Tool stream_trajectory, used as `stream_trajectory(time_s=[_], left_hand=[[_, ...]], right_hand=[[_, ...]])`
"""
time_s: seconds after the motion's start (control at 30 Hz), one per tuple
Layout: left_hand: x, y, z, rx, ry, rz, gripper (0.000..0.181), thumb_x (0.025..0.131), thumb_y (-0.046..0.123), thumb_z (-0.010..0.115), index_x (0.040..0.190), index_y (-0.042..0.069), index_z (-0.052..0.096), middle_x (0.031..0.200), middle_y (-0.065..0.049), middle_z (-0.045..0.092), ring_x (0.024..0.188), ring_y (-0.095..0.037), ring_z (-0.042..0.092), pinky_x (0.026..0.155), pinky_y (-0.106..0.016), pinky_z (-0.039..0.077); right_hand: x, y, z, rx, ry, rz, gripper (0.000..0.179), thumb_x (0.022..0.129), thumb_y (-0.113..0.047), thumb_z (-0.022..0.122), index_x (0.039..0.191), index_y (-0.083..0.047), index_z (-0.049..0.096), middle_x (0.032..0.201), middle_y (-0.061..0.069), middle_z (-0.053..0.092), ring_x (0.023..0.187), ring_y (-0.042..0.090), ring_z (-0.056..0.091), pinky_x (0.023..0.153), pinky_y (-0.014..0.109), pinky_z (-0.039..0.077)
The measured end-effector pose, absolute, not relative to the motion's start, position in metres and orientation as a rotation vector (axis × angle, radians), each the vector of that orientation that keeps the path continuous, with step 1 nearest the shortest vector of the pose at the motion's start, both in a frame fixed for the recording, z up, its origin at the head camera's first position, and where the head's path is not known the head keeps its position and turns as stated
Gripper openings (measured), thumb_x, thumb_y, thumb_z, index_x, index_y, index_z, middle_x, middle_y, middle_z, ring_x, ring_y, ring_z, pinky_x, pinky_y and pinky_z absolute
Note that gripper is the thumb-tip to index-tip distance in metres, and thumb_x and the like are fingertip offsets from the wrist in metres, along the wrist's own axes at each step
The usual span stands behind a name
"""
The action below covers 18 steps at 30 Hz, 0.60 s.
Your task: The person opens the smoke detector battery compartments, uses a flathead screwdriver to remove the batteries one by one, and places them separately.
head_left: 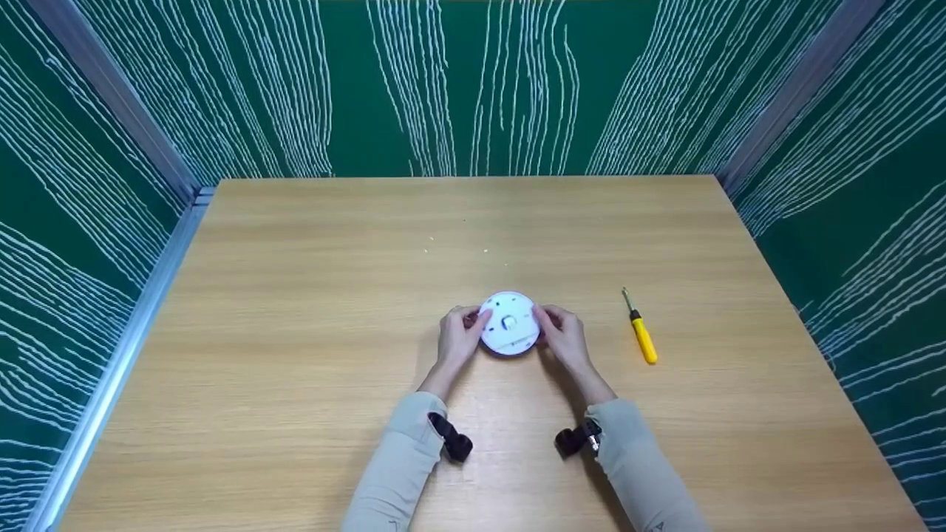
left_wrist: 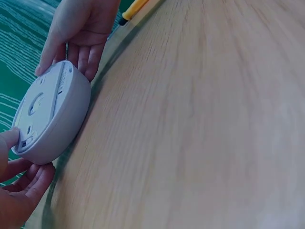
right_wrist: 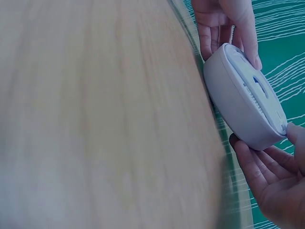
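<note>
A round white plastic device [head_left: 510,323], which looks like a smoke alarm, is held by its rim between both hands above the wooden table. Its flat back plate, with slots and a middle opening, faces up in the head view. My left hand [head_left: 460,336] grips the left edge, thumb on the plate and fingers beneath. On the opposite edge my right hand [head_left: 565,338] holds it in the same way. The left wrist view shows the smooth side wall of the device [left_wrist: 66,119]. In the right wrist view the device [right_wrist: 243,100] appears tilted, its underside hidden.
A screwdriver [head_left: 641,332] with a yellow handle lies on the table [head_left: 295,369], to the right of my right hand. Several tiny pale bits lie beyond the device. Green walls [head_left: 355,89] with white wavy lines stand at the back and sides.
</note>
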<state>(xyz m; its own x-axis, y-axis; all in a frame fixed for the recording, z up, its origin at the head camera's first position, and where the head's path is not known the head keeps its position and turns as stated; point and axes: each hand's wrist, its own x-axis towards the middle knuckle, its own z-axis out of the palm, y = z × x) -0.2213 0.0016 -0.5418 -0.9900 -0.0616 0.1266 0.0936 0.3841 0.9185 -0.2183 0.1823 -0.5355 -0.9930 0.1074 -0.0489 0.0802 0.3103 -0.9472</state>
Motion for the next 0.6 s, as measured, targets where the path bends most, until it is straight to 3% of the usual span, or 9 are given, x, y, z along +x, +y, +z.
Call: stream_trajectory(time_s=[0.13, 0.6], left_hand=[[-0.228, 0.0, -0.552, -0.068, -2.455, -1.722, 0.038, 0.081, 0.036, 0.063, 0.094, 0.0, 0.068, 0.076, -0.003, 0.06, 0.069, -0.014, 0.055, 0.062, -0.024, 0.049], [-0.231, 0.003, -0.542, 0.143, -2.559, -1.772, 0.033, 0.082, 0.032, 0.063, 0.094, 0.002, 0.068, 0.079, -0.003, 0.064, 0.072, -0.012, 0.057, 0.065, -0.021, 0.05]], right_hand=[[-0.219, 0.182, -0.535, -0.191, -2.518, 1.875, 0.033, 0.089, -0.024, 0.054, 0.106, 0.003, 0.06, 0.091, 0.016, 0.062, 0.072, 0.02, 0.059, 0.058, 0.03, 0.055], [-0.221, 0.182, -0.538, -0.224, -2.46, 2.048, 0.035, 0.09, -0.02, 0.053, 0.11, 0.009, 0.056, 0.091, 0.02, 0.062, 0.064, 0.015, 0.06, 0.058, 0.029, 0.056]])
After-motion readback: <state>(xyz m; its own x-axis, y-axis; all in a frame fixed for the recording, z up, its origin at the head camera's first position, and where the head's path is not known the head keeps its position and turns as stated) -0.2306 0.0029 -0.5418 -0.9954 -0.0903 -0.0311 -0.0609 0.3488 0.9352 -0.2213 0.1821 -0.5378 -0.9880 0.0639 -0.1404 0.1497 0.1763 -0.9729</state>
